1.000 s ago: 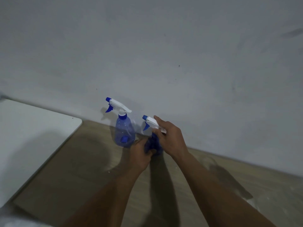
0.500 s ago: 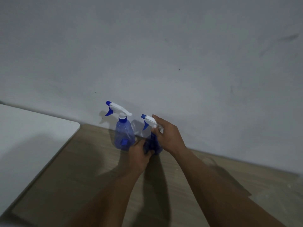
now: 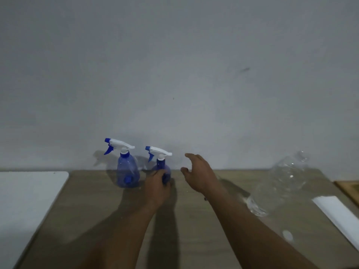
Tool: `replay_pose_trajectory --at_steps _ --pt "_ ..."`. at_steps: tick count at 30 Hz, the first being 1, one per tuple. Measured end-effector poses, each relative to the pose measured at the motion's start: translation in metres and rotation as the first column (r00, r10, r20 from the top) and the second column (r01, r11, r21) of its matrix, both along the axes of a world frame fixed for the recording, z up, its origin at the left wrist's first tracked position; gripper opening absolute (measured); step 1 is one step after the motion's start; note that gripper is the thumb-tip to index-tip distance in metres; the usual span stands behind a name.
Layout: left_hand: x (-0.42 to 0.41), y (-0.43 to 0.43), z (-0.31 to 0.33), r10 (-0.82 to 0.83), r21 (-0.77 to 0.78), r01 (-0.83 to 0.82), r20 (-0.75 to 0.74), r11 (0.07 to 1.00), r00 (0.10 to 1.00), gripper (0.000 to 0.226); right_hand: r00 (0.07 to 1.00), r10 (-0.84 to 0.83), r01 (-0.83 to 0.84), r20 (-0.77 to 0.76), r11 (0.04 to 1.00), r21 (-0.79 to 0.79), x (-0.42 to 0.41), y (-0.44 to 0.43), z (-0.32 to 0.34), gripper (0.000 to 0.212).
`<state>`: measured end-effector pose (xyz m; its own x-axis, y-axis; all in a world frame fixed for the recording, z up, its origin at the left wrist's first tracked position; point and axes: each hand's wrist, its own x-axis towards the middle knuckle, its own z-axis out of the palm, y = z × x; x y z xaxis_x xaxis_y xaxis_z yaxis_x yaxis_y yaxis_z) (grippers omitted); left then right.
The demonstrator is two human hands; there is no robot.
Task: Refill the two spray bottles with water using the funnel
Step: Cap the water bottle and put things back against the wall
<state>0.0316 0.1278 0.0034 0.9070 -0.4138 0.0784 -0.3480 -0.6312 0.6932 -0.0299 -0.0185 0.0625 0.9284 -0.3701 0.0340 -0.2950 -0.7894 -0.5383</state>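
Observation:
Two blue spray bottles with white trigger heads stand by the wall on a wooden table (image 3: 101,214). The left bottle (image 3: 127,171) stands free. My left hand (image 3: 156,188) wraps the body of the right bottle (image 3: 162,165), whose head is screwed on. To the right of that bottle my right hand (image 3: 200,172) hovers with its fingers spread and holds nothing. A large clear plastic water bottle (image 3: 279,183) lies tilted on the table at the right, blurred. I see no funnel.
A white surface (image 3: 23,202) adjoins the table on the left. A white sheet (image 3: 338,214) and a small white cap (image 3: 287,234) lie at the right, with a wooden edge (image 3: 349,189) beyond. A plain grey wall (image 3: 174,74) stands directly behind the bottles.
My right hand has let go of the right bottle's spray head and moved off to the right, open. The view has swung right, and the clear bottle is now in sight.

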Motion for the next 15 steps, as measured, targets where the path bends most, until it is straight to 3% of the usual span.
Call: replay_pose_trajectory --at_steps 6,15 --pt "-0.041 -0.034 0.030 -0.244 0.015 0.244 0.003 0.970 0.970 0.046 0.965 -0.173 0.171 -0.197 0.985 -0.029 -0.091 -0.028 0.000 0.052" --pt "-0.106 -0.111 0.049 -0.485 0.111 0.476 0.081 0.872 0.871 0.050 0.872 -0.414 0.409 -0.262 0.909 -0.074 -0.215 -0.084 -0.018 0.047"
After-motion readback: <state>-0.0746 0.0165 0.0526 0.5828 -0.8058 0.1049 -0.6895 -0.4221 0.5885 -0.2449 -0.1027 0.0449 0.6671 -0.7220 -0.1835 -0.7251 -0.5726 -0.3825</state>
